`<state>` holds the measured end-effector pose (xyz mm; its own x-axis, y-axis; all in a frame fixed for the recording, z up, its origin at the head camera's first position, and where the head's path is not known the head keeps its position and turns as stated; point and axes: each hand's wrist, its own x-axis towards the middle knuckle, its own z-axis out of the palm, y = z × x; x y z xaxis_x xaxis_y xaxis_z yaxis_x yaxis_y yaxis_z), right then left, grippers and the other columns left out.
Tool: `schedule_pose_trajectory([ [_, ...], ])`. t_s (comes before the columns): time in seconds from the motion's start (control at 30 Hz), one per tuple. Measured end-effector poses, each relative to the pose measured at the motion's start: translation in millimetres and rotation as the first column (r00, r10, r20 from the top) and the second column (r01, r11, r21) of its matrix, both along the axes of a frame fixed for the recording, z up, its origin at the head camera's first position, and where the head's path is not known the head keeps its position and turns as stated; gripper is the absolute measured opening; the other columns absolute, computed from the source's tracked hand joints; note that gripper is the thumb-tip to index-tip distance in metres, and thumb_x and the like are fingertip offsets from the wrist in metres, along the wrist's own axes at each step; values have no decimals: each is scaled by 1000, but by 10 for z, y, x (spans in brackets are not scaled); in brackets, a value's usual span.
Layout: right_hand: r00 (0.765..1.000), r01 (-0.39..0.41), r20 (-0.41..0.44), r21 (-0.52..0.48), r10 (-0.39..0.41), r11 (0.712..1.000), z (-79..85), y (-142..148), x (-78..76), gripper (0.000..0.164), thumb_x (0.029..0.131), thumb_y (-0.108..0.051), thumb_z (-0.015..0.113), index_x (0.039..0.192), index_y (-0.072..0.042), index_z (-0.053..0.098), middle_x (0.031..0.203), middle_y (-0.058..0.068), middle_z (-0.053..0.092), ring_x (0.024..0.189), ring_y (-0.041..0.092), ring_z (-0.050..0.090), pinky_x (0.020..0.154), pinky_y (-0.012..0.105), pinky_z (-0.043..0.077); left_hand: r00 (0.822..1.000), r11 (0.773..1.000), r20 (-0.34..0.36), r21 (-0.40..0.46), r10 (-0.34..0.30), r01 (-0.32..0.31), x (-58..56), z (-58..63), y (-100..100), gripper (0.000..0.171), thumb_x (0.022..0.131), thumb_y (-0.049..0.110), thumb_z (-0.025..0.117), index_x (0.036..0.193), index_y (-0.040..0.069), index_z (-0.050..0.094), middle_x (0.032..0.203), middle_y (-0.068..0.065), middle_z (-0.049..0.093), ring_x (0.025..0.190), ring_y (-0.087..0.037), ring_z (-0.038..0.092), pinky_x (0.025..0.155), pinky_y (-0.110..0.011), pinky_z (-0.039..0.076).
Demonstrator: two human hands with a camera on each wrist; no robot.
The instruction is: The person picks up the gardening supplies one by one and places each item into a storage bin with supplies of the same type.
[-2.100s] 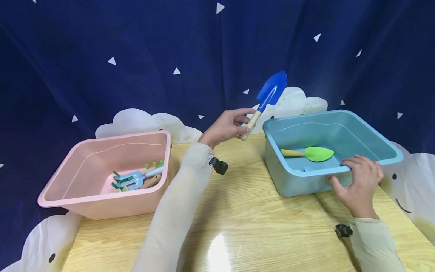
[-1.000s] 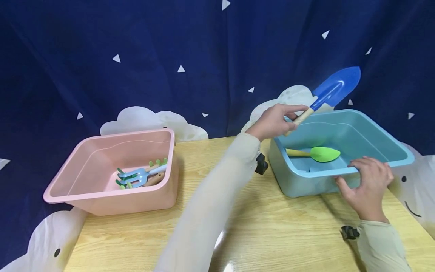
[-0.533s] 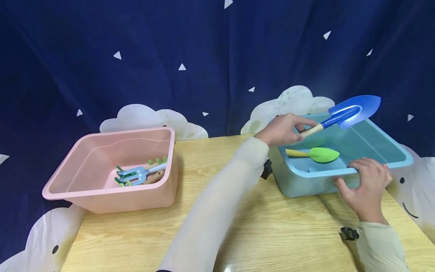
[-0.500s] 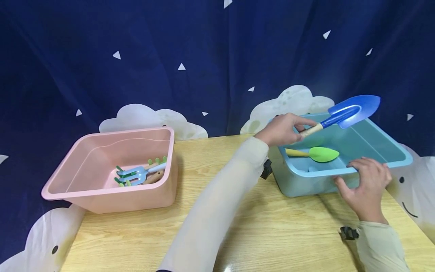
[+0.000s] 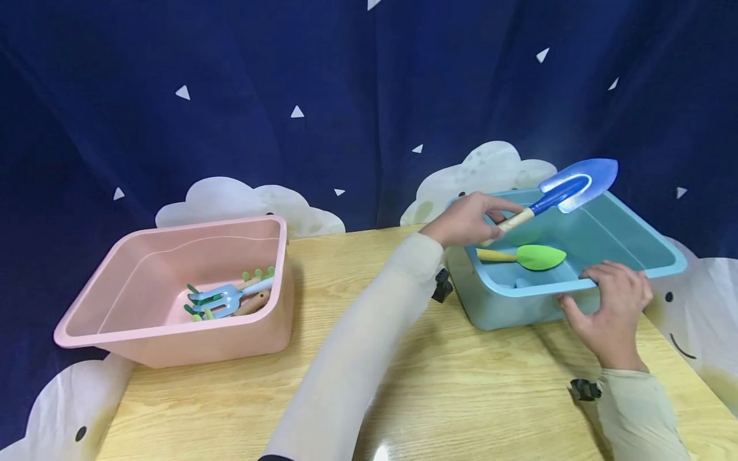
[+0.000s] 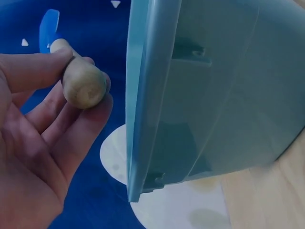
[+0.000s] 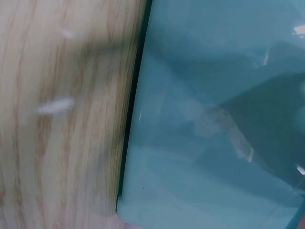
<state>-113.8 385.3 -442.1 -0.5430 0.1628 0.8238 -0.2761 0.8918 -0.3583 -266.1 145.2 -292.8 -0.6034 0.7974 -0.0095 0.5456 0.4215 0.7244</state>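
My left hand [image 5: 466, 219] pinches the pale wooden handle of a blue trowel [image 5: 585, 179]. The trowel slants up to the right, its blade over the back part of the teal tub [image 5: 519, 310]. In the left wrist view the rounded handle end [image 6: 85, 88] sits between thumb and fingers, beside the tub's outer wall [image 6: 214, 109]. Inside the tub lies a green trowel [image 5: 540, 257] with a yellow handle. My right hand [image 5: 614, 310] grips the tub's front rim, fingers over the edge and thumb outside. The right wrist view shows mostly tub wall [image 7: 190, 157].
On the left stands a pink tub [image 5: 190, 346] holding a light blue hand fork [image 5: 225, 299], green-tipped tools and a brown wooden handle [image 5: 254, 303]. Both tubs stand on a wood-grain table [image 5: 461, 397]. A dark blue curtain [image 5: 242, 96] hangs behind.
My left hand has carried the blue trowel rightward from between the tubs to over the teal one, and its blade has tipped lower. The right hand keeps its grip on the rim.
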Motion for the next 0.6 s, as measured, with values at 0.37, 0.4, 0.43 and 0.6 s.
schedule_pose_trajectory([
  [0.37, 1000, 25, 9, 9, -25, 1000, 3, 6, 81, 62, 71, -48, 62, 95, 8, 63, 100, 26, 64, 114, 48, 47, 116, 60, 5, 989, 996, 144, 86, -16, 4, 23, -42, 20, 49, 92, 9, 67, 135, 31, 61, 121, -1, 70, 111, -9, 63, 69, -22, 52],
  [0.4, 1000, 23, 14, 7, -24, 1000, -2, -6, 82, 61, 71, -48, 63, 95, 8, 63, 101, 26, 64, 114, 48, 47, 116, 61, 5, 991, 996, 136, 87, -11, -1, 25, -45, 22, 49, 92, 9, 66, 135, 31, 61, 121, 0, 70, 109, -9, 64, 70, -22, 52],
  [0.43, 1000, 22, 18, 6, -22, 1000, -7, -21, 81, 60, 70, -47, 63, 96, 8, 63, 101, 26, 64, 114, 47, 46, 116, 62, 5, 993, 996, 120, 92, -5, -6, 26, -49, 24, 48, 92, 9, 66, 135, 30, 62, 120, 0, 70, 107, -10, 65, 71, -21, 52],
  [0.6, 1000, 0, 24, 4, 0, 1000, -29, -106, 22, 56, 69, -43, 64, 95, 6, 64, 101, 25, 65, 113, 46, 47, 115, 63, 6, 997, 993, 1, 93, 79, -79, 12, -79, -19, 45, 95, 15, 64, 139, 24, 59, 132, 4, 67, 116, -10, 66, 85, -17, 51],
])
